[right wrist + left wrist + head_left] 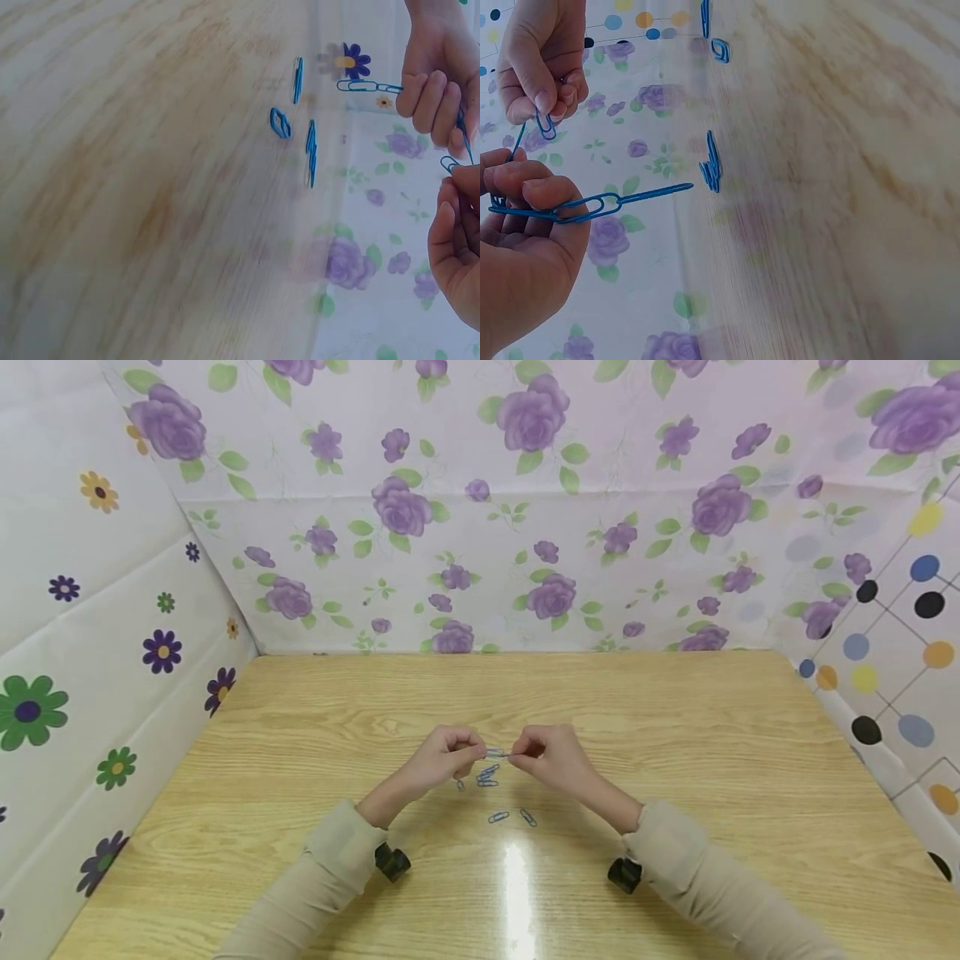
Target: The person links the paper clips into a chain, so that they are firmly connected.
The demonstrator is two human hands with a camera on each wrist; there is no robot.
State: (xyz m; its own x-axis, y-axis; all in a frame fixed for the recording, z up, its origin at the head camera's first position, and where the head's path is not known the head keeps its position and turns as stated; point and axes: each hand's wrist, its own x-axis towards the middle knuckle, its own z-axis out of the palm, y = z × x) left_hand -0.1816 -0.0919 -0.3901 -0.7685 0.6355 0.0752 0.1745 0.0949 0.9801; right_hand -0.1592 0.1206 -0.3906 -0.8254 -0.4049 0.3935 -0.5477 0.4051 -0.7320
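Note:
My left hand grips a chain of linked blue paper clips; part of it is hidden in the curled fingers. The chain's loose end hangs below that hand toward the table, as the right wrist view also shows. Opposite it, my right hand pinches a single blue paper clip between thumb and fingertips. Between the two hands a clip sticks up from the left fingers, close to the pinched one. Whether these two clips are hooked together I cannot tell.
Under the hands, a small group of blue paper clips lies on the wooden table. Nearer to me are two separate clips, one on the left and one on the right. Flowered cloth stands behind the table.

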